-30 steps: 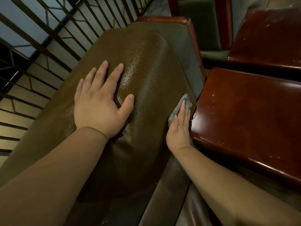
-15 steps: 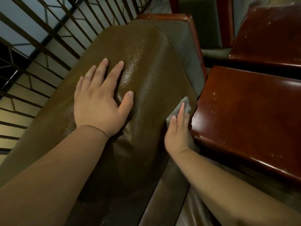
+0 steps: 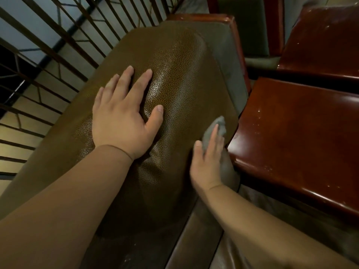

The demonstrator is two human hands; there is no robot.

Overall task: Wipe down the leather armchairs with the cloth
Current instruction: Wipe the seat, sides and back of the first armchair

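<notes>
The brown leather back of the armchair point(image 3: 180, 70) fills the middle of the head view, its grain shining. My left hand point(image 3: 122, 117) lies flat on top of it with fingers spread. My right hand point(image 3: 208, 160) presses a small grey cloth point(image 3: 218, 126) with straight fingers against the right-hand edge of the leather back. Only the cloth's upper part shows past my fingertips; the rest is under my palm.
A glossy red-brown wooden armrest or table top point(image 3: 297, 133) sits right beside the cloth. Another like it point(image 3: 326, 39) stands behind. A dark metal railing point(image 3: 48, 45) runs along the left. A wooden chair frame point(image 3: 231, 22) borders the leather at the back.
My right hand and the cloth have slid slightly down and back along the right edge of the leather. My left hand has stayed flat in the same spot.
</notes>
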